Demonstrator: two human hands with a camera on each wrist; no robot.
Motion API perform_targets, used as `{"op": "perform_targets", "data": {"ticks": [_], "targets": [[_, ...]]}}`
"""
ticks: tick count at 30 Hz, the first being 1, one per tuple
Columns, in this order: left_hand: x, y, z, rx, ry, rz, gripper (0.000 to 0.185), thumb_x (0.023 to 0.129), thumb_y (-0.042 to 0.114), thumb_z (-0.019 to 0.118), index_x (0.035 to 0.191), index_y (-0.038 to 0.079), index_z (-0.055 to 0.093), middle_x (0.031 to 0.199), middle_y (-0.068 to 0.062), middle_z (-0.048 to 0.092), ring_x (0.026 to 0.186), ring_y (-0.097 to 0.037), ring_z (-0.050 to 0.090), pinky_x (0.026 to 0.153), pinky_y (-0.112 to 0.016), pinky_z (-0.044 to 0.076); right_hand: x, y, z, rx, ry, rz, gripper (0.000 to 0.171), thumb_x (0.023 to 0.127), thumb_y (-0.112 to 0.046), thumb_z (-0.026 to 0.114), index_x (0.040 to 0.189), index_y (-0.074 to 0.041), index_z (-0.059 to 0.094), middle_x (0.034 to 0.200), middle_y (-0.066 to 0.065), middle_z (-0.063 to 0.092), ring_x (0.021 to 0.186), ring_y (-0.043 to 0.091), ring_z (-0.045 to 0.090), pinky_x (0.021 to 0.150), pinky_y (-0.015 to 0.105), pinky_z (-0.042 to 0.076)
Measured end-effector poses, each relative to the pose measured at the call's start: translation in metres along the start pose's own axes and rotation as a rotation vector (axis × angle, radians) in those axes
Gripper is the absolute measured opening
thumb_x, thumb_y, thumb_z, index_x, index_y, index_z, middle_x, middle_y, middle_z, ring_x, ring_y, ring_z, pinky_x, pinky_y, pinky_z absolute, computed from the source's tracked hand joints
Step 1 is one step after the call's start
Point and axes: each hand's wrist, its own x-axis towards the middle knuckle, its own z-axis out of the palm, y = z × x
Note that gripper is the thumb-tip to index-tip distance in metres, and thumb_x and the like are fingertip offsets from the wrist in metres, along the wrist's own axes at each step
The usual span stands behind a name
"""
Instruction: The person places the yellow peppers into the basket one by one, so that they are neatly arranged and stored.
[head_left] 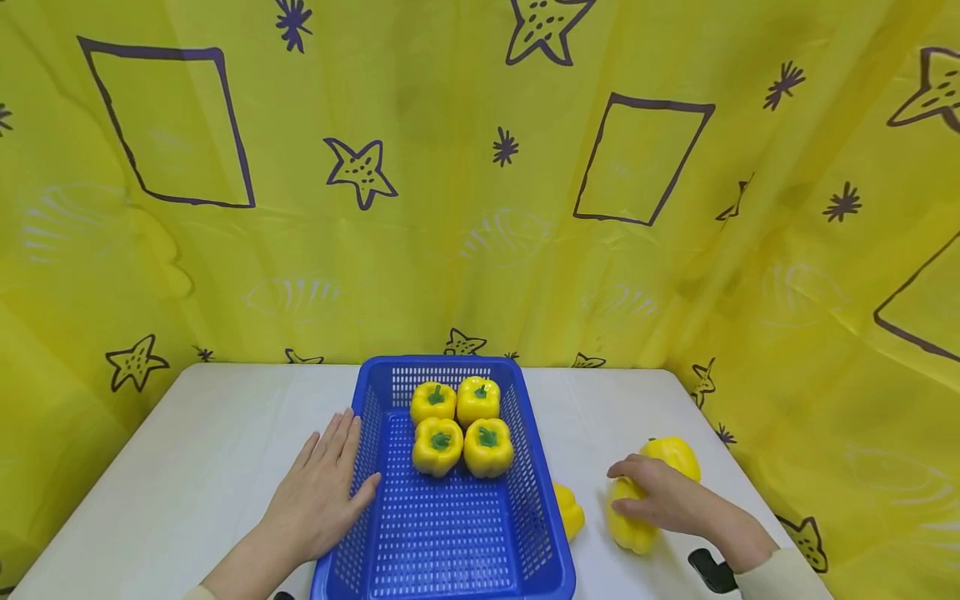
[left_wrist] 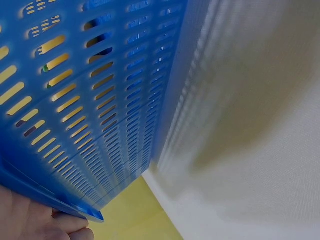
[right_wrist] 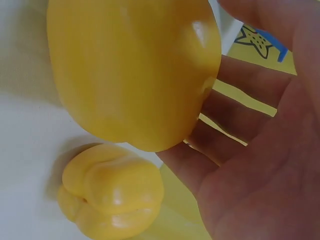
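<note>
1. The left hand (head_left: 318,492) lies flat on the white worktop (head_left: 187,467), its grip spread, with straight fingers along the outer left wall of the blue basket (head_left: 450,533) and the thumb touching that wall.
2. In the left wrist view the slotted basket wall (left_wrist: 100,100) fills the frame, with part of the hand (left_wrist: 35,220) at its lower edge.
3. The right hand (head_left: 667,500) rests on top of a yellow pepper (head_left: 630,517) lying on the worktop to the right of the basket. Its fingers curl over the pepper; the right wrist view shows the palm (right_wrist: 260,165) close beside the pepper (right_wrist: 135,70), the fingers loosely spread.
4. A second pepper (head_left: 675,454) lies just behind the hand, and a third pepper (head_left: 568,510) sits against the basket's right wall.
5. Four peppers (head_left: 461,425) stand stem up in a two-by-two block in the far half of the basket.
6. A yellow curtain (head_left: 480,167) with stars and outlined squares hangs behind the worktop.
</note>
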Motion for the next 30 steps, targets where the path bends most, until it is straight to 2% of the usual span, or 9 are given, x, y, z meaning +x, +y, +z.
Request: {"op": "perform_targets", "data": {"ticks": [4, 7, 13, 17, 21, 26, 30], "targets": [[0.0001, 0.0005, -0.0002, 0.002, 0.002, 0.0, 0.077, 0.098, 0.044, 0.052, 0.153, -0.006, 0.028, 0.161, -0.025, 0.027, 0.15, -0.042, 0.023, 0.121, -0.061, 0.02, -0.0004, -0.001, 0.0006, 0.011, 0.041, 0.029, 0.04, 0.088, -0.024, 0.074, 0.122, -0.006, 0.064, 0.124, 0.012, 0.064, 0.103, 0.026, 0.065, 0.091, 0.051, 0.056], [-0.0003, 0.0006, -0.0001, 0.003, 0.004, 0.001, 0.077, 0.098, 0.044, 0.052, 0.152, -0.006, 0.028, 0.161, -0.025, 0.027, 0.15, -0.042, 0.023, 0.121, -0.061, 0.02, 0.0003, -0.0012, 0.0008, 0.004, 0.062, 0.04, 0.042, 0.088, -0.023, 0.074, 0.123, -0.003, 0.063, 0.122, 0.013, 0.065, 0.102, 0.027, 0.066, 0.089, 0.049, 0.057], [-0.0007, 0.0007, -0.0001, 0.002, 0.0, -0.004, 0.078, 0.098, 0.044, 0.052, 0.153, -0.005, 0.027, 0.161, -0.024, 0.026, 0.15, -0.042, 0.023, 0.121, -0.061, 0.02, 0.0035, -0.0029, 0.0021, -0.024, 0.043, 0.091, 0.044, 0.088, -0.024, 0.073, 0.121, 0.003, 0.063, 0.116, 0.013, 0.069, 0.101, 0.027, 0.065, 0.092, 0.051, 0.055], [-0.0008, 0.0008, -0.0006, -0.001, -0.005, -0.009, 0.078, 0.098, 0.044, 0.052, 0.153, -0.005, 0.027, 0.161, -0.024, 0.026, 0.15, -0.042, 0.022, 0.121, -0.061, 0.019, 0.0051, -0.0065, 0.0017, -0.027, 0.023, 0.161, 0.039, 0.088, -0.03, 0.073, 0.114, -0.002, 0.066, 0.103, 0.005, 0.069, 0.087, 0.018, 0.061, 0.081, 0.041, 0.057], [-0.0005, 0.0008, -0.0007, 0.0, -0.007, -0.01, 0.078, 0.098, 0.044, 0.052, 0.153, -0.005, 0.027, 0.161, -0.024, 0.025, 0.15, -0.042, 0.022, 0.121, -0.062, 0.02, 0.0056, -0.007, 0.0024, -0.009, 0.013, 0.194, 0.035, 0.087, -0.033, 0.074, 0.108, -0.006, 0.067, 0.092, 0.001, 0.066, 0.078, 0.015, 0.055, 0.071, 0.033, 0.053], [-0.0001, 0.0008, -0.0005, -0.002, -0.009, -0.009, 0.078, 0.098, 0.045, 0.052, 0.153, -0.005, 0.026, 0.161, -0.024, 0.025, 0.15, -0.042, 0.022, 0.12, -0.062, 0.02, 0.0051, -0.0054, 0.003, -0.007, 0.035, 0.184, 0.039, 0.084, -0.033, 0.077, 0.113, -0.009, 0.066, 0.1, 0.003, 0.067, 0.083, 0.015, 0.057, 0.077, 0.037, 0.055], [0.0, 0.0008, -0.0006, -0.002, -0.014, -0.013, 0.078, 0.098, 0.045, 0.052, 0.154, -0.005, 0.026, 0.162, -0.024, 0.024, 0.15, -0.042, 0.022, 0.12, -0.062, 0.02, 0.0049, -0.0061, 0.0012, -0.029, 0.083, 0.139, 0.048, 0.081, -0.029, 0.078, 0.121, -0.008, 0.063, 0.11, 0.006, 0.069, 0.088, 0.016, 0.057, 0.086, 0.043, 0.055]]}}
